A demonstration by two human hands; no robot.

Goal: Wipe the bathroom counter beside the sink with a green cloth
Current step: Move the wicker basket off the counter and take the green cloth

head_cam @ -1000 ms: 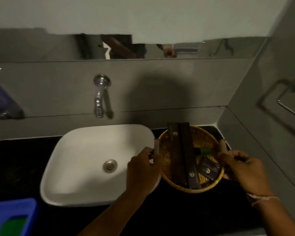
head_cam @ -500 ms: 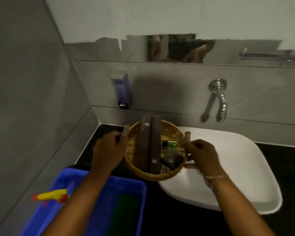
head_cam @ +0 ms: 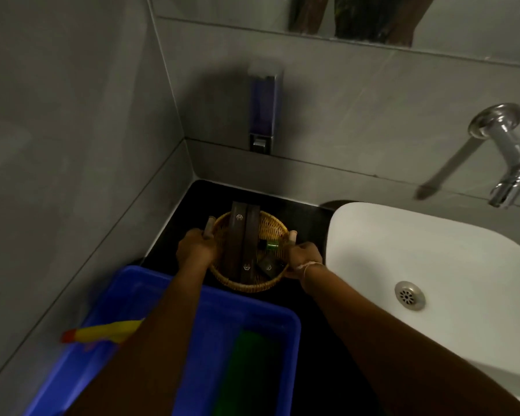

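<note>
Wicker basket (head_cam: pixel 248 286) holding 2 dark boxes (head_cam: pixel 241 244) — soap dispenser (head_cam: pixel 263 109), chrome tap (head_cam: pixel 506 151), blue bin (head_cam: pixel 192 340).

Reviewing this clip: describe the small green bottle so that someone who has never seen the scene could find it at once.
Start at the white sink; left of it, on the black counter, both hands hold a round wicker basket. Inside, right of two long dark brown boxes, lies the small bottle. It is the only bright green item in the basket.
</note>
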